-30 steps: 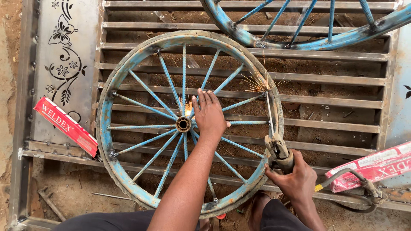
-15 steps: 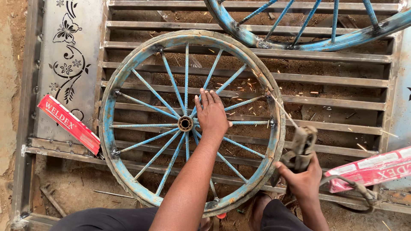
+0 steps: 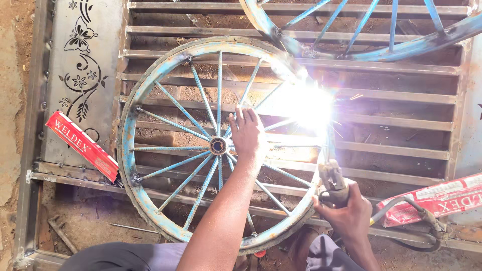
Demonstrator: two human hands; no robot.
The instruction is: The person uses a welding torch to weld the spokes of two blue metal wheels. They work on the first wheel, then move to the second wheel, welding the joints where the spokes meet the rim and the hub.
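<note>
A blue-painted metal wheel (image 3: 131, 165) with thin spokes lies flat on a slatted metal gate. My left hand (image 3: 248, 134) rests palm down on the spokes just right of the hub (image 3: 218, 145), fingers spread. My right hand (image 3: 345, 213) grips a welding electrode holder (image 3: 332, 181) at the wheel's right rim. Its rod points up to a bright white arc (image 3: 307, 104) on the rim, which hides the metal there.
A second blue wheel (image 3: 361, 47) lies at the top right. The gate's slats (image 3: 391, 98) and a decorated sheet panel (image 3: 80, 75) sit beneath. A red electrode box (image 3: 83, 145) lies at the left, a red and white packet (image 3: 437, 198) at the right, beside the welding cable (image 3: 416, 213).
The electrode holder has moved back up to the wheel's right rim and a bright arc has struck there. My left hand stays pressed on the spokes.
</note>
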